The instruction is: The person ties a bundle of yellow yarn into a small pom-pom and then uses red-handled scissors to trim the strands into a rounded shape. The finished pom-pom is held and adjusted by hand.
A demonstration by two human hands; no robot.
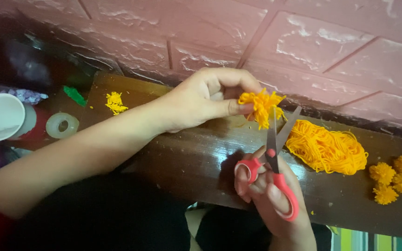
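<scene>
1. Head-camera view: a person's left hand (205,100) pinched a small yellow-orange yarn pom-pom (260,106) between thumb and fingers, holding it up above a dark wooden table (196,162) set against a pink brick-patterned wall (303,42).
2. Below it, the right hand (268,190) gripped red-handled scissors (275,158), fingers through the loops; the blades pointed upward and stood parted, their tips at the lower edge of the pom-pom.
3. A loose heap of the same yellow-orange yarn (326,148) lay on the table just right of the scissors.
4. Three finished pom-poms (394,179) sat clustered near the table's right end, apart from the heap.
5. Yellow yarn trimmings (115,102) lay at the table's far left corner, with a green scrap (74,95) just beyond.
6. Off the table's left end stood a roll of clear tape (62,125) beside a white-topped, red-sided container (5,117).
</scene>
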